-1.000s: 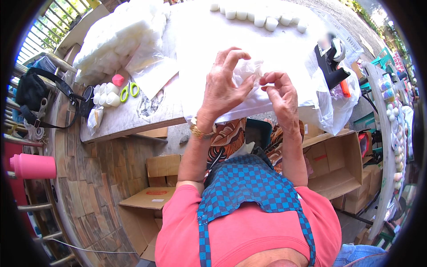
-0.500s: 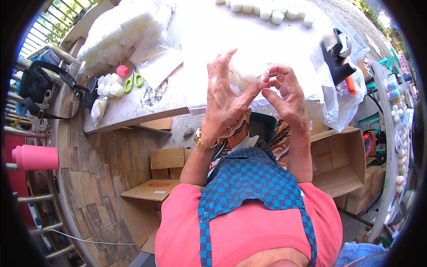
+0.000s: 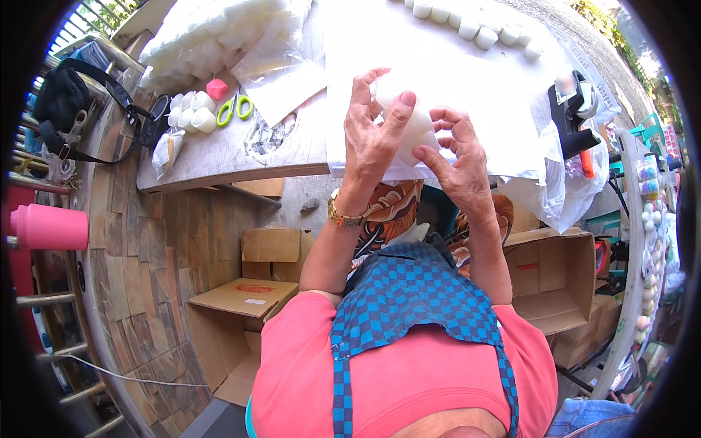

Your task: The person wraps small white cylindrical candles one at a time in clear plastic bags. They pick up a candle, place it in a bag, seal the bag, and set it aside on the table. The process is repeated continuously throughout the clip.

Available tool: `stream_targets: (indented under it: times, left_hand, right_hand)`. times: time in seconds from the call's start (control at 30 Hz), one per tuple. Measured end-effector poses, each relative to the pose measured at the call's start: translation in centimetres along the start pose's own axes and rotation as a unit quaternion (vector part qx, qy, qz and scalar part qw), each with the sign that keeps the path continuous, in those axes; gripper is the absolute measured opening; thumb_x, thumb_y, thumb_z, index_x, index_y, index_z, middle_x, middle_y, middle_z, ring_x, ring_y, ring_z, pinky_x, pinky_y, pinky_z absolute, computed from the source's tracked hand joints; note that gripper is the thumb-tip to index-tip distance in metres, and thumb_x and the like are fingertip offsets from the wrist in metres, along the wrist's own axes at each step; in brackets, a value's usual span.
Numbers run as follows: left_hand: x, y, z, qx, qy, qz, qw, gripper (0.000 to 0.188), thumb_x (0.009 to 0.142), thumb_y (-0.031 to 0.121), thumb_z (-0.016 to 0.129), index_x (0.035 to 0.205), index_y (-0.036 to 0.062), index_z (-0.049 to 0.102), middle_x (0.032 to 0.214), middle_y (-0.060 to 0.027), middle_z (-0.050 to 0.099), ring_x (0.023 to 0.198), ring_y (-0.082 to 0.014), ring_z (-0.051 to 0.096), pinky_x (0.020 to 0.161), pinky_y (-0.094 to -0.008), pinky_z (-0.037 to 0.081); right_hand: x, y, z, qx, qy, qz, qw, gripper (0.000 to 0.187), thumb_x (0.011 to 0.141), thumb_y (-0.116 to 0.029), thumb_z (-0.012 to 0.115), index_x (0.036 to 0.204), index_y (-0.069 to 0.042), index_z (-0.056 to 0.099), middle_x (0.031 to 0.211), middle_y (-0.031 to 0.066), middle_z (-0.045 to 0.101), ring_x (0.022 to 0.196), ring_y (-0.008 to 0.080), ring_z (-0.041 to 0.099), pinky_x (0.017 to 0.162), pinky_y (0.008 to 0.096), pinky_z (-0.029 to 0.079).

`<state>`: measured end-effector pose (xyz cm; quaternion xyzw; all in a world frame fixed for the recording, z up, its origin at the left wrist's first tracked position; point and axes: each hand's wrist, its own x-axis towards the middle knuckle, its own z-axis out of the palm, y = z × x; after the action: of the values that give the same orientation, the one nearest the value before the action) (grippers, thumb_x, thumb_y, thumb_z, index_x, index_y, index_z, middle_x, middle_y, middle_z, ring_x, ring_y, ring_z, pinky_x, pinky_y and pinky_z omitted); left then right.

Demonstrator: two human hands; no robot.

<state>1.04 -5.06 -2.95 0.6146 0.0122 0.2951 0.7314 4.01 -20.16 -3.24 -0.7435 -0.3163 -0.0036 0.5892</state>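
Between my hands is a pack of short white cylinders that look like small candles; glare washes out its edges. My left hand wraps its left side, with the thumb lying across the front. Around the right side curl the fingers of my right hand, its thumb near the lower end. The pack is held above a white sheet near the front edge of the table. A row of similar white cylinders stands at the far side of the table.
At left lie a heap of bagged white cylinders, a smaller pack, green-handled scissors and a pink faceted piece. A black tape dispenser sits at right. Cardboard boxes stand below, and a pink tumbler is far left.
The pack has turned more upright in my hands. My left thumb has lifted across its front, and my right hand has shifted slightly left and down. The whole view has also shifted a little.
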Motion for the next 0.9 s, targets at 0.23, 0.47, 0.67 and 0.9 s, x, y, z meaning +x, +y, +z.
stream_targets:
  times: [0.23,0.47,0.67,0.9]
  left_hand:
    - [-0.5,0.5,0.9,-0.035,-0.027,-0.007,0.999,0.053,0.084,0.027,0.076,0.125,0.0033,0.053,0.1,-0.0133,0.062,0.088,-0.0182,0.065,0.071,-0.0293,0.054]
    - [-2.6,0.5,1.9,0.083,-0.051,0.067,0.993,0.067,0.076,0.026,0.081,0.129,0.0044,0.047,0.112,-0.0176,0.055,0.097,-0.0267,0.062,0.082,-0.0381,0.05]
    - [-2.6,0.0,1.9,0.155,-0.052,0.151,0.975,0.069,0.074,0.022,0.081,0.131,0.0044,0.046,0.118,-0.0197,0.053,0.106,-0.0319,0.059,0.089,-0.0406,0.049]
    - [-2.5,0.2,1.3,0.172,-0.091,0.166,0.967,0.075,0.075,0.019,0.081,0.137,0.0054,0.042,0.129,-0.0163,0.049,0.114,-0.0278,0.057,0.093,-0.0402,0.052]
  right_hand:
    - [1.1,-0.6,-2.1,0.038,-0.028,-0.004,0.999,0.04,0.083,-0.014,0.075,0.118,-0.003,0.057,0.113,0.0095,0.062,0.1,0.019,0.061,0.082,0.0327,0.051]
    - [1.4,-4.6,-4.5,-0.048,-0.018,-0.083,0.995,0.02,0.086,-0.017,0.07,0.104,-0.007,0.069,0.115,0.0108,0.062,0.102,0.0198,0.063,0.083,0.0324,0.053]
    - [0.8,-5.0,-5.1,-0.071,-0.024,-0.106,0.992,0.015,0.087,-0.012,0.067,0.102,-0.007,0.069,0.115,0.0111,0.062,0.104,0.0206,0.063,0.082,0.0316,0.054]
    - [1.4,-4.7,-5.3,-0.05,-0.032,-0.131,0.99,0.017,0.084,0.0,0.067,0.099,-0.008,0.07,0.107,0.0081,0.066,0.098,0.0203,0.065,0.08,0.0326,0.054]
